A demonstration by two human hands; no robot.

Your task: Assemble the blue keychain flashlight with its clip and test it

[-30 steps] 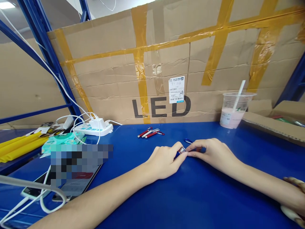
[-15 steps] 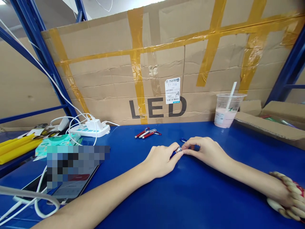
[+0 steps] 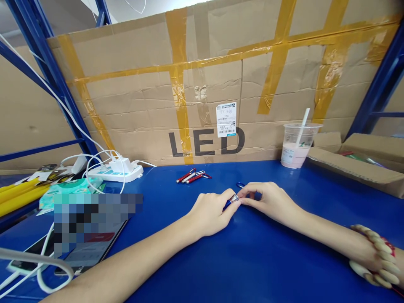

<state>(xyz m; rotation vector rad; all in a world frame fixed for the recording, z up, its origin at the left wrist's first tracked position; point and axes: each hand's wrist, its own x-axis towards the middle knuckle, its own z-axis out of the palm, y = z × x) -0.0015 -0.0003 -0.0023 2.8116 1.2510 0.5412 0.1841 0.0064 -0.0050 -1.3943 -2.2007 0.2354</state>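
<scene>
Both my hands rest on the blue table (image 3: pixel 259 256) and meet at a small blue keychain flashlight (image 3: pixel 232 199) with a silver ring at its head. My left hand (image 3: pixel 211 212) pinches one end with curled fingers. My right hand (image 3: pixel 268 200) pinches the other end, and the flashlight's blue clip (image 3: pixel 240 184) sticks out behind its fingers. A beaded bracelet (image 3: pixel 372 263) sits on my right forearm. Behind my hands, a little to the left, lie red keychain flashlights (image 3: pixel 193 176) in a small bunch.
A taped cardboard sheet marked LED (image 3: pixel 206 97) stands along the back. A plastic cup with a straw and pink drink (image 3: pixel 296 147) and an open carton (image 3: pixel 356 164) sit at the right. At the left lie a power strip (image 3: pixel 115 170), white cables, yellow packs (image 3: pixel 19 198), a tissue pack and a phone (image 3: pixel 91 248).
My head has turned slightly right, shifting the scene leftward in view. My hands stay together on the blue flashlight with only small finger movement.
</scene>
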